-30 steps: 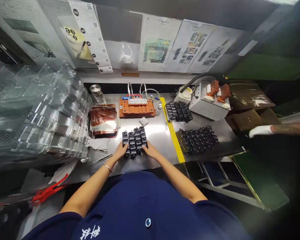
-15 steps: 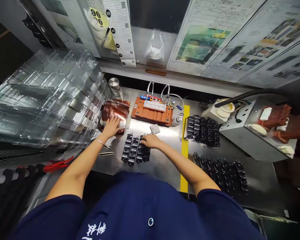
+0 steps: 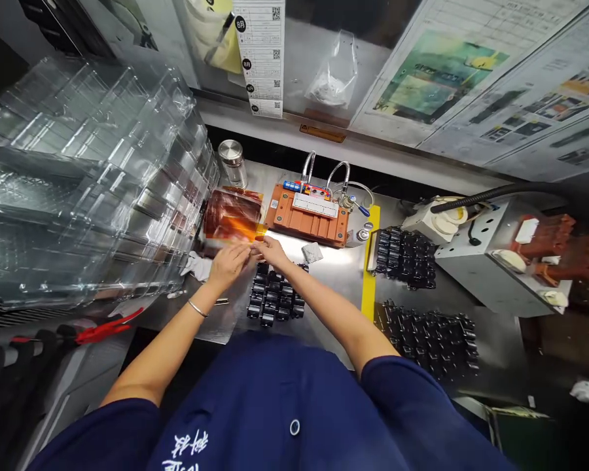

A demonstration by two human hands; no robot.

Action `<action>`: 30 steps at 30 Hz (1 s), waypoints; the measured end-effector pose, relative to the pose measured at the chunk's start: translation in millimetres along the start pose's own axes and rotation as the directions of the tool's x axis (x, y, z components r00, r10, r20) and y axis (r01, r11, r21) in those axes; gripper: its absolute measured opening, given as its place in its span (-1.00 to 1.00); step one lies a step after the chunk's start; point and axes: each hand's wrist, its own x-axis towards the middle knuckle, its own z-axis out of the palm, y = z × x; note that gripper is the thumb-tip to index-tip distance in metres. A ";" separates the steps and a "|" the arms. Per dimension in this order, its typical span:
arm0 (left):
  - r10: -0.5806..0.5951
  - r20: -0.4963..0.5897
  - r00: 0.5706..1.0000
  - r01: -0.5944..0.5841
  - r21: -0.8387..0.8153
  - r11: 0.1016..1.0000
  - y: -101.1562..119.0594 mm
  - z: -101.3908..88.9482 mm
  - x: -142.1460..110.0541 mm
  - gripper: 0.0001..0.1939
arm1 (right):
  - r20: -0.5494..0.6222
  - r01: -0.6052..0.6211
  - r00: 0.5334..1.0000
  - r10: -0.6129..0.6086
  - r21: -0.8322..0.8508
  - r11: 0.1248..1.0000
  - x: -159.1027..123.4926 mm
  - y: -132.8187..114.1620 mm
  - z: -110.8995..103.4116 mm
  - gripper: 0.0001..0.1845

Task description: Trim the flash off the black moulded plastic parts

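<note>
My left hand (image 3: 230, 263) and my right hand (image 3: 271, 251) are close together at the near right corner of an amber see-through film (image 3: 240, 226). The fingers of both hands are pinched at the film's near edge. The left fingers are slightly smeared by motion and partly hide that edge. A darker reddish-brown stack of the same sort of film (image 3: 214, 212) lies beneath and behind. Just below my right hand, a group of black moulded parts (image 3: 275, 297) stands in rows on the metal table.
Behind the hands sits an orange-brown fixture (image 3: 307, 219) with hoses. A grey block (image 3: 312, 252) lies before it. Stacked clear trays (image 3: 93, 176) rise at left, by a glass jar (image 3: 233, 163). Right of a yellow stripe (image 3: 370, 281) are more black parts (image 3: 405, 258) and a machine (image 3: 491, 255).
My left hand has slid right along the film to its near edge. My right hand has left the black parts and come up beside it. The film's corner is lifted. The camera view has shifted.
</note>
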 end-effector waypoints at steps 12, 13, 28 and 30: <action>-0.483 0.299 0.823 0.433 -0.880 0.193 29.6 -23.4 -5.4 -0.43 | -0.114 0.010 0.993 0.031 0.340 0.940 -71.4 4.6 -67.6 -0.60; -0.450 0.312 0.837 0.419 -0.894 0.160 36.4 -24.8 -2.8 -0.46 | -0.169 0.014 0.985 0.037 0.288 0.957 -77.3 5.2 -69.9 -0.61; 0.267 0.213 0.940 -0.123 -0.519 0.846 115.4 -56.6 0.2 -0.76 | 0.043 0.311 0.948 -0.316 -0.338 0.888 -161.8 -53.2 -55.6 -0.74; 0.314 0.275 0.909 -0.117 -0.556 0.823 113.9 -58.9 -0.7 -0.75 | 0.153 0.309 0.950 -0.271 -0.344 0.887 -169.2 -59.1 -65.3 -0.73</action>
